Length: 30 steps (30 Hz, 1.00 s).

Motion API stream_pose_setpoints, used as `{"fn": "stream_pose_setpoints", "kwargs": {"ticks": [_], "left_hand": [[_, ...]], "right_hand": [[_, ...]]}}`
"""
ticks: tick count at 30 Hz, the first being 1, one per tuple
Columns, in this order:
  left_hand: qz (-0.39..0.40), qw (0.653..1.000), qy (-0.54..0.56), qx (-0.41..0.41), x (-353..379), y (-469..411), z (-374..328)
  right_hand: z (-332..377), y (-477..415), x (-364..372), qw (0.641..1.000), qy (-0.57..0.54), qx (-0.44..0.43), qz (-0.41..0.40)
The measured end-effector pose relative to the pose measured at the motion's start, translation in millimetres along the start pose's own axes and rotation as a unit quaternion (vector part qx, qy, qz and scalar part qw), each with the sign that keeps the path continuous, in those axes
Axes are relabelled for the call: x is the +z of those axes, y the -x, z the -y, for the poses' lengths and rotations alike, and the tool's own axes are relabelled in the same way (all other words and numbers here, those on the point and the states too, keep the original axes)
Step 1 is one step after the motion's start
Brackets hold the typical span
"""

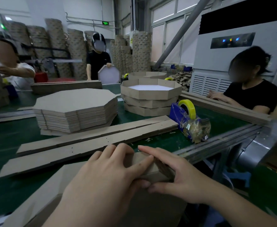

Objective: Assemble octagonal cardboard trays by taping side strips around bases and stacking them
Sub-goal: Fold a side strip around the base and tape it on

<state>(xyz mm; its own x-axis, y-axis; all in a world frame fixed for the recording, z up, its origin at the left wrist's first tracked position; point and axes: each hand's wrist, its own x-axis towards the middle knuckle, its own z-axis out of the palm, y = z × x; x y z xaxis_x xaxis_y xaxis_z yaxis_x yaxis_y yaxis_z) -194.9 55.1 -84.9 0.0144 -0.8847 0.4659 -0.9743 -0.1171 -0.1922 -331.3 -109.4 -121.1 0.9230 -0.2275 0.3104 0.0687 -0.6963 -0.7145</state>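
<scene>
Green belt table [11, 145], card workshop: at its near edge the left hand [105, 174] curls fingers over the side strip [152, 171] and the right hand [172, 174] pinches the same strip, bending it against the base [52, 190] under the wrists. Strip looks light, stiff lengthwise, prob. hinging at creases w/ crushable edges, so grip close to a crease. Just ahead lie spare strips [85, 145]; beyond, finished trays [150, 95] & tape dispenser [182, 115], label unreadable.
</scene>
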Motion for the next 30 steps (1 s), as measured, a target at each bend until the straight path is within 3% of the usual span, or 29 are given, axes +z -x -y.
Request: {"fn": "stream_pose_setpoints", "kwargs": {"ticks": [15, 30], "left_hand": [[-0.16, 0.986, 0.042, 0.021, -131.0, 8.0, -19.9], [-0.286, 0.954, 0.041, 0.079, -172.2, -3.9, -16.7]], "right_hand": [[143.4, 23.3, -66.9, 0.965, 0.169, -0.177, -0.095], [213.5, 30.3, -106.9, 0.927, 0.276, -0.222, -0.123]]}}
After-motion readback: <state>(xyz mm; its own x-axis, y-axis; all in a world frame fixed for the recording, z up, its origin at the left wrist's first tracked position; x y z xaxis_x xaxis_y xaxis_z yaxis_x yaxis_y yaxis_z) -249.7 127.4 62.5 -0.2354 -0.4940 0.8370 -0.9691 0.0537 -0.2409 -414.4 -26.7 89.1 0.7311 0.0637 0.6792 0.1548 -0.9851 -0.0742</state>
